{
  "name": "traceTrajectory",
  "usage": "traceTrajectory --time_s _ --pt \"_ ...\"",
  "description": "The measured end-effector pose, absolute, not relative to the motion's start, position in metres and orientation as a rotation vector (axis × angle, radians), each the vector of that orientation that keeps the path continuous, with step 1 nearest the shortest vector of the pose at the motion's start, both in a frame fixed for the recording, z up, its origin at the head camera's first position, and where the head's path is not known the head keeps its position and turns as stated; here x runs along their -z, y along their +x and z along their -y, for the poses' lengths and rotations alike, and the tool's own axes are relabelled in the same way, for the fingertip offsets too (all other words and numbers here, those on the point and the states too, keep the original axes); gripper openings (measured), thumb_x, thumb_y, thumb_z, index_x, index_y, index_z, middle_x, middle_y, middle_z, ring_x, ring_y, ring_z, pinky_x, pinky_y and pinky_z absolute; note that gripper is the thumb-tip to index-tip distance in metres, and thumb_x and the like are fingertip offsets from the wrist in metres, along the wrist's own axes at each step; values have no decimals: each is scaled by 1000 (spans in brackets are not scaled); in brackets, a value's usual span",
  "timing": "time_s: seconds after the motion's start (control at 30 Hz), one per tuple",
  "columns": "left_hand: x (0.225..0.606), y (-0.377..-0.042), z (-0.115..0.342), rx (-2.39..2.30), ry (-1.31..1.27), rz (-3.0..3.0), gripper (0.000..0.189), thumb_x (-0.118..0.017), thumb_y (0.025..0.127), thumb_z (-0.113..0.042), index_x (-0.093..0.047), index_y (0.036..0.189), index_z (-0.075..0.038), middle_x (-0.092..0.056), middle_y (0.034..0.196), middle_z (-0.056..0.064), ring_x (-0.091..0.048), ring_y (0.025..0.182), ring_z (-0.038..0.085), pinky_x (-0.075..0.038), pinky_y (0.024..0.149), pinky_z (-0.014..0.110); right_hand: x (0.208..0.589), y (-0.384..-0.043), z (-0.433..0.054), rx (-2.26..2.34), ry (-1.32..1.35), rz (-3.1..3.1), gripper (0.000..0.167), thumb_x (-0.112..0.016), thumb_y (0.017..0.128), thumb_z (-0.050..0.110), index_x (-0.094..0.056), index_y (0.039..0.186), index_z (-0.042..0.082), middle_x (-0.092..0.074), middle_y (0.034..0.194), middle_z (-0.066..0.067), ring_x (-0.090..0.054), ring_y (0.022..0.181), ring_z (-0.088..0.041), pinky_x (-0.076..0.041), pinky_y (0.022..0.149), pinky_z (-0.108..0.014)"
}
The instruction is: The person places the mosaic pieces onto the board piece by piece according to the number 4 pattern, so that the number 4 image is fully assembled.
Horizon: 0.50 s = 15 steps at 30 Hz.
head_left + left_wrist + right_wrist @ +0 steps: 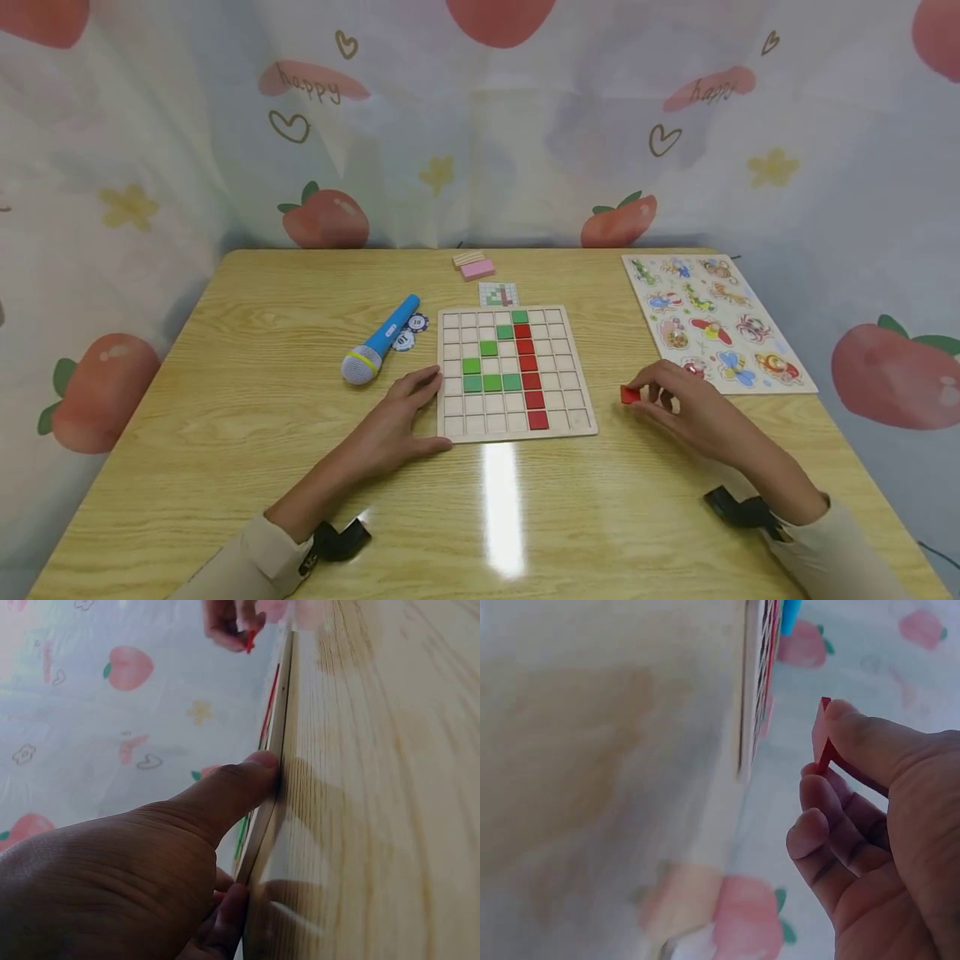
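A wooden grid board lies mid-table, with several red square tiles down one column. Green tiles step diagonally and along one row to the left of that column. My left hand rests at the board's near left corner, its thumb along the front edge and its fingers at the left side. Off to the right of the board, my right hand pinches a single red tile between thumb and fingers. In the right wrist view, that tile is held edge-on, apart from the board.
Behind the board lies a small pattern card, with a pink block and a wooden block beyond. A blue toy microphone and two chips sit to the left. An animal puzzle board lies beyond my right hand.
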<state>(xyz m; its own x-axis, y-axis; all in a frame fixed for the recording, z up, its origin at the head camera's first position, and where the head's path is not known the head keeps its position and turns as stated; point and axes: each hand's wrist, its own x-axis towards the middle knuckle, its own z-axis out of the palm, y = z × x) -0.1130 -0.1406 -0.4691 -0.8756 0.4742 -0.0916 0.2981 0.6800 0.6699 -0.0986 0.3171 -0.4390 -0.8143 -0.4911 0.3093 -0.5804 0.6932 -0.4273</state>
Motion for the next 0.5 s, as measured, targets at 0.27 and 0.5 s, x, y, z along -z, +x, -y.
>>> traceTrajectory --time_s 0.27,0.5 --pt "471 -113 142 -1002 604 -2639 102 -88 88 -43 -33 167 -8 -25 177 4 -26 165 34 -39 126 55 433 -145 -257 -805 1074 2788 17 -82 94 12 -72 105 20 -67 109 10 -56 87 0 -53 69 -22" --pt "468 -113 141 -999 610 -2625 103 -89 88 -42 -32 167 -9 -25 178 4 -26 165 33 -39 127 53 440 -160 -230 -755 1126 2868 9 -79 97 18 -71 99 20 -67 109 9 -58 88 -7 -53 75 -23"
